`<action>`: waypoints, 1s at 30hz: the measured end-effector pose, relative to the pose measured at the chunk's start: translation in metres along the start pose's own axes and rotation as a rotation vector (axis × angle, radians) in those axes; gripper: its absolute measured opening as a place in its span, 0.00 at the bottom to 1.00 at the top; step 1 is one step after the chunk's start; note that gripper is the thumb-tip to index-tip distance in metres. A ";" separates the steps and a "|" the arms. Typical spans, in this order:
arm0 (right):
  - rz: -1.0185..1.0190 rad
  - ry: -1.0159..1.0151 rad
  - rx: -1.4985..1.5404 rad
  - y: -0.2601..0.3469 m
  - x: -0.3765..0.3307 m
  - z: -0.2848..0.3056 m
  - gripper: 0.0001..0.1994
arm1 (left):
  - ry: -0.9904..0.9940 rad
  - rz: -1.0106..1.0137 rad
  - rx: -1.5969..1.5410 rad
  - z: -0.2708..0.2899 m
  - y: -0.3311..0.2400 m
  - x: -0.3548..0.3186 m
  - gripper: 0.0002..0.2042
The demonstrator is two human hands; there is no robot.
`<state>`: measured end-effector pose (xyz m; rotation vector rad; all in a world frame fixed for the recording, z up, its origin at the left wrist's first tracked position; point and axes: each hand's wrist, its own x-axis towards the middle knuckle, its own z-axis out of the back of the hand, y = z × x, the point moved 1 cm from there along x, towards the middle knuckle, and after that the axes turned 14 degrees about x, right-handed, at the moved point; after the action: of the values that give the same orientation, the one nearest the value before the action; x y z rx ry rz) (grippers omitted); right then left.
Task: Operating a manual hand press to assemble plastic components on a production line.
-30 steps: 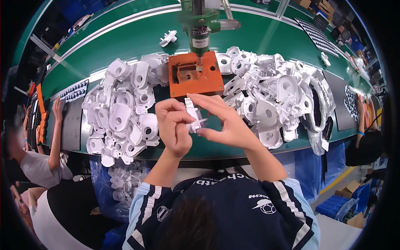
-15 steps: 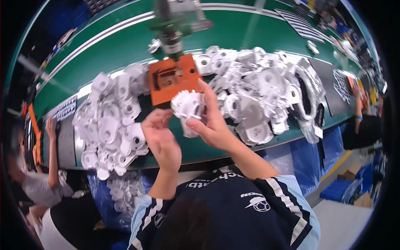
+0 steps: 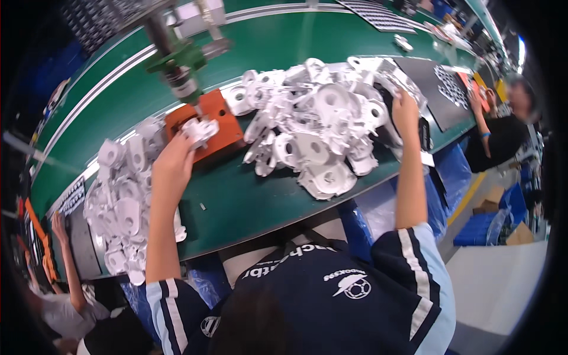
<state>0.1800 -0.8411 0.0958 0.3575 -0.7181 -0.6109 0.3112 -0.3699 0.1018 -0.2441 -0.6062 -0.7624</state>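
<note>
White part (image 3: pixel 200 129) on orange fixture (image 3: pixel 222 115), white heaps (image 3: pixel 313 130) either side.

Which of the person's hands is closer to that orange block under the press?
Left. The left hand holds a white plastic part on the orange block; the right hand reaches into the far right pile of white parts.

Head cam, fisheye, looks down, close over green bench (image 3: pixel 260 195).

A long green workbench (image 3: pixel 260 195) curves across the view — a green-bodied press tool (image 3: pixel 177 62) stands above it. Dark perforated trays (image 3: pixel 447 89) lie at the far right, where another person's arm (image 3: pixel 480 118) reaches. Blue crates (image 3: pixel 485 228) sit on the floor.
</note>
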 end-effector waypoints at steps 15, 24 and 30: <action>-0.026 0.273 -0.254 -0.080 0.016 -0.033 0.09 | 0.002 -0.086 0.013 -0.053 0.035 0.005 0.06; 0.095 0.361 -0.294 -0.100 0.038 -0.036 0.11 | 0.363 -0.047 0.004 -0.048 0.044 0.005 0.06; 0.215 0.218 0.008 -0.006 0.037 0.020 0.12 | 0.265 -0.068 -0.117 -0.046 0.041 -0.001 0.11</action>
<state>0.1850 -0.8710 0.1251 0.3434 -0.5406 -0.3587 0.3592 -0.3600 0.0641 -0.2260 -0.3202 -0.8805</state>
